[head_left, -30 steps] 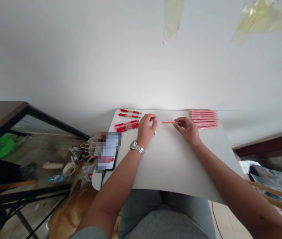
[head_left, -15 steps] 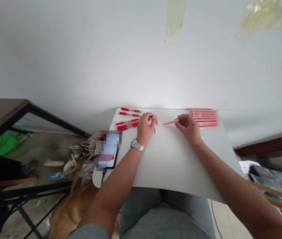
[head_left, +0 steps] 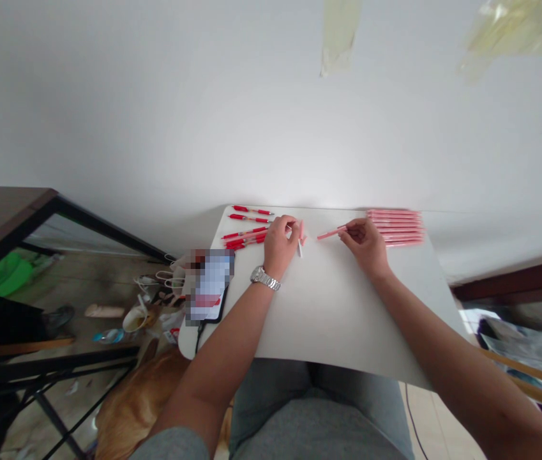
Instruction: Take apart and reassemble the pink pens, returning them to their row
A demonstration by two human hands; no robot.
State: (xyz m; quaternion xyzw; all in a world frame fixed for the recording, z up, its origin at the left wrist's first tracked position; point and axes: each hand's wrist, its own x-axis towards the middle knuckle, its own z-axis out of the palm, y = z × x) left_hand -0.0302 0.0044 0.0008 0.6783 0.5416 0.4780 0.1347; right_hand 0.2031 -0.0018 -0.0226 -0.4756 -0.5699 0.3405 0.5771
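Observation:
Near the back middle of the white table (head_left: 328, 319), my left hand (head_left: 280, 241) is closed in a pinch. At its fingertips are a short pink piece (head_left: 302, 228) and a small white stick (head_left: 300, 249); which of these it grips I cannot tell. My right hand (head_left: 367, 246) pinches one end of a thin pink stick (head_left: 331, 234), pen-like in shape, which points left toward my left hand. Left of my left hand lie several red pens (head_left: 250, 217), partly hidden by it. Beside my right hand is a row of several slim pink sticks (head_left: 398, 228).
A phone (head_left: 210, 287) with a cable lies at the table's left edge. A white wall rises behind the table. On the floor to the left are a cup (head_left: 135, 319), a bottle (head_left: 108, 336) and a tan dog (head_left: 141, 402). A dark-framed desk (head_left: 7, 217) stands farther left.
My right hand has shifted very slightly to the right with the pink stick. A little more pink shows beside my left fingertips. The view has moved slightly.

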